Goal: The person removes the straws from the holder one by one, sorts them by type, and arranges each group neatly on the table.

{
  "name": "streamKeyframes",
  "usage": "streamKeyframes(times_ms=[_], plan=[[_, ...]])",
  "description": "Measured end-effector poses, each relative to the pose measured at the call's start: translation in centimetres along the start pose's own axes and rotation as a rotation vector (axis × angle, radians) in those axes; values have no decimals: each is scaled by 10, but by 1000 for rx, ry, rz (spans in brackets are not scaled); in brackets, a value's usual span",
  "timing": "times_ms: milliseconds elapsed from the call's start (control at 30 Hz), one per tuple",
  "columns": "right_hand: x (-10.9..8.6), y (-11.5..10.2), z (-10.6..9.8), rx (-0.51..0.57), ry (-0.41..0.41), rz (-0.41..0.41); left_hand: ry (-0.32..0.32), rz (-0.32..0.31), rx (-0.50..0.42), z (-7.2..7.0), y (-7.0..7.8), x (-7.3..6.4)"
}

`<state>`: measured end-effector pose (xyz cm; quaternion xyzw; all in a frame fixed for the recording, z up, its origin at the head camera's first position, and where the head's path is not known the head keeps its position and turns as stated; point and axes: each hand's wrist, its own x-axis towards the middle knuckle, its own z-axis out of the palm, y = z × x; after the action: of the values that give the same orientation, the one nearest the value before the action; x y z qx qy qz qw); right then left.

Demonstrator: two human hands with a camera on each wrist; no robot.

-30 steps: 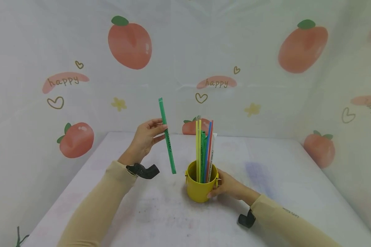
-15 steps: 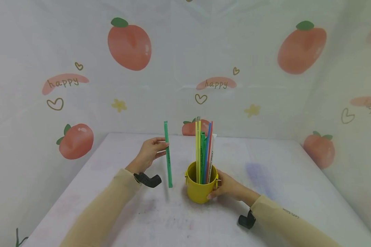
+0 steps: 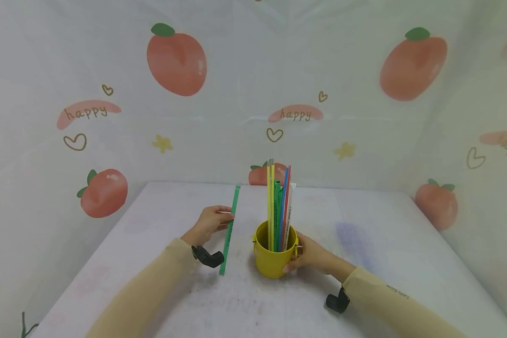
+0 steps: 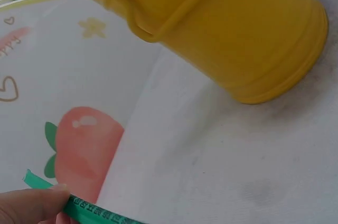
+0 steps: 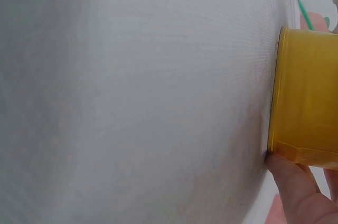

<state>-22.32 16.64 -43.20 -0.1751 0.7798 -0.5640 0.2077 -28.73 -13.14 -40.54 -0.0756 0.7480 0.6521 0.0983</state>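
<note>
The room is closed off by a pale cloth [image 3: 245, 56], printed with peaches [image 3: 176, 63] and the word "happy". Below it a white tabletop [image 3: 295, 310] is spread, its surface marked by a violet stain [image 3: 351, 238] and small dark specks.

On this tabletop the yellow bucket [image 3: 270, 265] is stood upright, its right side held low down by the right grip [image 3: 310, 253]. It could be tipped, it is judged, if that hold were loosened or the wall were nudged, since a tall load is carried above a fairly small base. In such a spill the standing straws [image 3: 276, 206], which are tilted in different directions and only loosely supported by the rim, would probably be scattered.

To the bucket's left, and apart from it, a single green straw [image 3: 229, 234] is pinched along its upper half by the left grip [image 3: 212, 221]. Because only a short stretch is held, the straw might be swung askew or dropped. Its lower end is seen close to the black wrist camera [image 3: 209, 258], by which it could be caught and bent; whether the two are touching, or whether the tabletop is met, cannot be told.
</note>
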Motion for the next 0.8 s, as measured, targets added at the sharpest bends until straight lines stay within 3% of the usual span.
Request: streamKeyframes(times_ms=[233, 600, 800], plan=[[0, 0, 0, -4, -4, -2, 20, -49, 14, 5, -7, 2], [1, 2, 0, -8, -8, 2, -28, -144, 19, 11, -14, 1], [1, 2, 0, 1, -13, -5, -44, -151, 37, 16, -20, 1]])
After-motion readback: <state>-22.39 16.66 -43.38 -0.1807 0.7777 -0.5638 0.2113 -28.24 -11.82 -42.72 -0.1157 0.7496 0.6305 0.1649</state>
